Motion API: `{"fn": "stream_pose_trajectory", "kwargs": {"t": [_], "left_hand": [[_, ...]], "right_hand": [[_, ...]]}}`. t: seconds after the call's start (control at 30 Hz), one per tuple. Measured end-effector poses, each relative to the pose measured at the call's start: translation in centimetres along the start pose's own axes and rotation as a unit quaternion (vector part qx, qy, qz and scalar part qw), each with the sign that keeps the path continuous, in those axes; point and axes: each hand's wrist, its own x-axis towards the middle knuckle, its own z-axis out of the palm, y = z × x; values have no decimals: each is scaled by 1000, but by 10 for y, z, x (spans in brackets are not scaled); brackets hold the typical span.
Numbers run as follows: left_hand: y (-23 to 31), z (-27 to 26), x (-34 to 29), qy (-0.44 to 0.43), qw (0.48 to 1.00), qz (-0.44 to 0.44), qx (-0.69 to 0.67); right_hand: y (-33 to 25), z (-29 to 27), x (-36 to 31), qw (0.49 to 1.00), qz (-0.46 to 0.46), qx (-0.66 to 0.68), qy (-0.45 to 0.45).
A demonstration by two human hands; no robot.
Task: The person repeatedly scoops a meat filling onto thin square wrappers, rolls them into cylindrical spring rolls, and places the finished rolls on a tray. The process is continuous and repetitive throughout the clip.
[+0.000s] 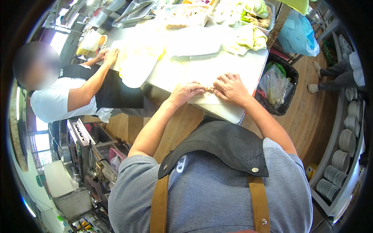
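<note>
At the near edge of the white table [163, 75], both my hands meet over a small tan and brown strip of food [209, 89]. It lies on a pale, thin sheet [206, 99], whose outline is washed out by glare. My left hand [185, 93] pinches the strip's left end, fingers closed. From the other side, my right hand [232, 90] has its fingers curled and pressed down on the strip's right end. What exactly the food is, I cannot make out.
A large white sheet [194, 42] and leafy cabbage [248, 39] lie beyond my hands, with a tray of chopped filling [182, 16] behind. A co-worker [81, 87] stands at the left. To the right are a lined bin [276, 86], a blue bag [297, 33] and stacked plates [347, 140].
</note>
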Motion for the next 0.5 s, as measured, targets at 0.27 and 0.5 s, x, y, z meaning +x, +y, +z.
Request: {"fn": "stream_pose_trajectory", "kwargs": {"t": [0.27,0.5], "left_hand": [[4,-6,7,-68,996,-49,28],[27,11,20,-30,995,-33,92]], "right_hand": [[2,-3,1,1000,-1,21,5],[4,1,-1,1000,-9,24,16]]}}
